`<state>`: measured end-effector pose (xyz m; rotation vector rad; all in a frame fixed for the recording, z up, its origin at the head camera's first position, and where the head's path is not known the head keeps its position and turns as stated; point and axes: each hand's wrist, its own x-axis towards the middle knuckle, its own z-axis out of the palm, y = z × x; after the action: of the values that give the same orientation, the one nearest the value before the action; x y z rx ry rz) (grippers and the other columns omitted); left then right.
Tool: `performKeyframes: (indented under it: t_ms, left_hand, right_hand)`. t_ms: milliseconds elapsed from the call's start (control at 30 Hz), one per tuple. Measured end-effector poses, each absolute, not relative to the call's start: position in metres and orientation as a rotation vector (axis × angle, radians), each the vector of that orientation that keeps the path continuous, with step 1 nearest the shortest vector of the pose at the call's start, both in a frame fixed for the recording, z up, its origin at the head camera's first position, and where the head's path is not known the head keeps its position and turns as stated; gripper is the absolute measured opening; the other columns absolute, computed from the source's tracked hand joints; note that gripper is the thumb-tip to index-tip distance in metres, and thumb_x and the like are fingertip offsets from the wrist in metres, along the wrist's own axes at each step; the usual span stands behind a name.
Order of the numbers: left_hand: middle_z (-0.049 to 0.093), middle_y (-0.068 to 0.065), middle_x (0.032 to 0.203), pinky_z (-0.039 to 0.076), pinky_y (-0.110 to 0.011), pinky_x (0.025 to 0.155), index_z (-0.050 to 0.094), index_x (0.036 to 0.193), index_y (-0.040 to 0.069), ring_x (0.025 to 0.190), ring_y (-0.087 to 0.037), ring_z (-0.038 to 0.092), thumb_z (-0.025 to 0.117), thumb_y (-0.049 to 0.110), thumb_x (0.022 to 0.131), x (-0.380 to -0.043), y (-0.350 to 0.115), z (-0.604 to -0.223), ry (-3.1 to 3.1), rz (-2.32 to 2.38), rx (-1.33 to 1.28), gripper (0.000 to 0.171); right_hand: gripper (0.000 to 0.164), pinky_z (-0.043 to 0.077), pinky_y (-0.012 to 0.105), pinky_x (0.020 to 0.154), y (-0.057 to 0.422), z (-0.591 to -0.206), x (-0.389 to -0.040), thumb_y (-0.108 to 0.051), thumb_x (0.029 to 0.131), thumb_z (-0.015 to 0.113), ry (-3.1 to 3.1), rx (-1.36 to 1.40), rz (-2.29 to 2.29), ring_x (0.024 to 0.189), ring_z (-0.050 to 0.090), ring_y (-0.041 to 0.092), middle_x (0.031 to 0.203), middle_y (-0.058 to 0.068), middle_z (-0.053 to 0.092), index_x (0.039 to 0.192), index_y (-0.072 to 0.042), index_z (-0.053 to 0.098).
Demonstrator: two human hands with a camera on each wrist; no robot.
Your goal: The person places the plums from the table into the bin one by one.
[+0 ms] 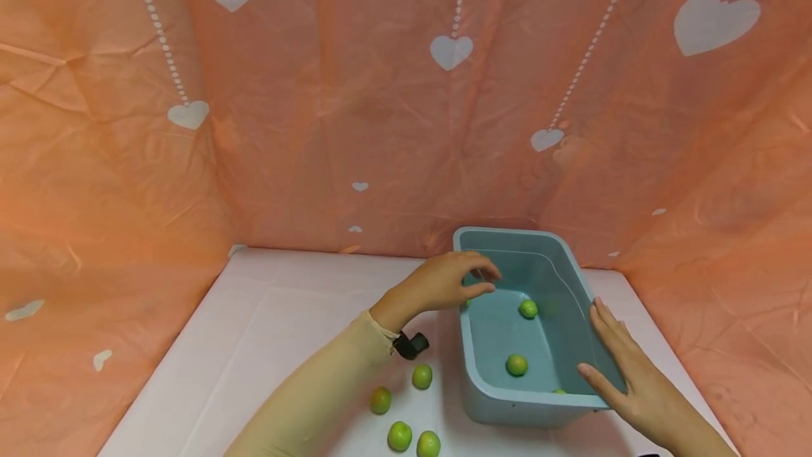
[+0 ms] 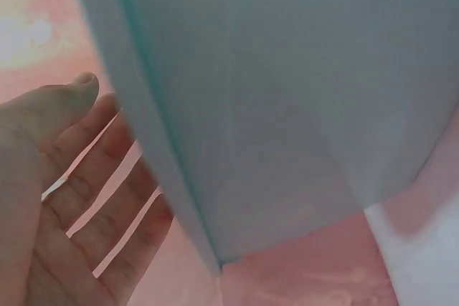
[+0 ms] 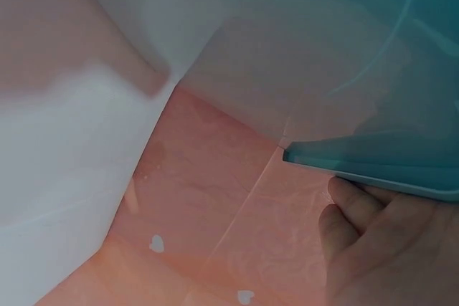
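Observation:
A blue-grey plastic bin (image 1: 507,409) stands on the right of the table. My left hand (image 1: 452,281) is over its left rim, fingers loosely bent and thumb apart, with nothing held. In the left wrist view, the left hand (image 2: 86,198) shows spread fingers beside the bin wall (image 2: 287,105). My right hand (image 1: 641,376) rests along the right rim near the front corner, thumb spread over the inside and fingers fairly straight. The right wrist view has its fingertips (image 3: 348,202) right at the rim. Several small green fruits (image 1: 517,364) lie in the bin, partly hidden at its walls.
Several more green fruits (image 1: 400,436) lie on the white tabletop (image 1: 254,316), left of the bin and beside my left sleeve (image 1: 323,386). An orange curtain (image 1: 355,125) with white hearts encloses the table behind and on both sides.

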<state>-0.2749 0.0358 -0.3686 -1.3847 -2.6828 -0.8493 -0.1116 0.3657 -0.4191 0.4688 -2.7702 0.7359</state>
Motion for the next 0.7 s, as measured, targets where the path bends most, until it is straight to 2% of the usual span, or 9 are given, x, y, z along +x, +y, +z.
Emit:
performKeyframes:
  t_ms: [233,400,600,700]
  left_hand:
    - [0.071,0.008,0.125,0.054,-0.025,0.093,0.074,0.130,0.023,0.113,-0.009,0.067,0.074,0.034,0.105,-0.265,0.013,-0.368,-2.653,-0.897,-1.338,0.027]
    - [0.069,0.006,0.127,0.055,-0.030,0.095,0.073,0.132,0.023,0.114,-0.011,0.067,0.074,0.033,0.104,-0.258,-0.003,-0.378,-2.649,-0.985,-1.268,0.029]
    - [0.070,0.004,0.127,0.055,-0.035,0.100,0.072,0.133,0.018,0.114,-0.012,0.068,0.076,0.026,0.103,-0.254,-0.019,-0.392,-2.626,-1.000,-1.235,0.031]
    - [0.070,0.005,0.128,0.057,-0.037,0.098,0.071,0.134,0.019,0.114,-0.014,0.069,0.077,0.025,0.103,-0.252,-0.026,-0.398,-2.645,-0.993,-1.202,0.032]
  right_hand:
    - [0.092,-0.008,0.009,0.113,0.367,-0.419,-0.113,-0.025,0.103,0.073,-2.793,0.453,0.736,0.163,0.004,0.047,0.180,0.010,0.008,0.174,-0.016,0.015]
    - [0.092,-0.007,0.007,0.113,0.367,-0.420,-0.113,-0.024,0.102,0.074,-2.787,0.460,0.732,0.165,0.001,0.032,0.180,0.008,0.008,0.174,-0.015,0.015]
    - [0.092,-0.007,0.008,0.114,0.366,-0.420,-0.112,-0.025,0.102,0.074,-2.780,0.464,0.728,0.165,0.000,0.027,0.180,0.008,0.008,0.174,-0.016,0.016]
    - [0.093,-0.005,0.006,0.113,0.366,-0.420,-0.112,-0.024,0.101,0.075,-2.765,0.476,0.724,0.164,-0.002,0.018,0.180,0.006,0.008,0.173,-0.015,0.017]
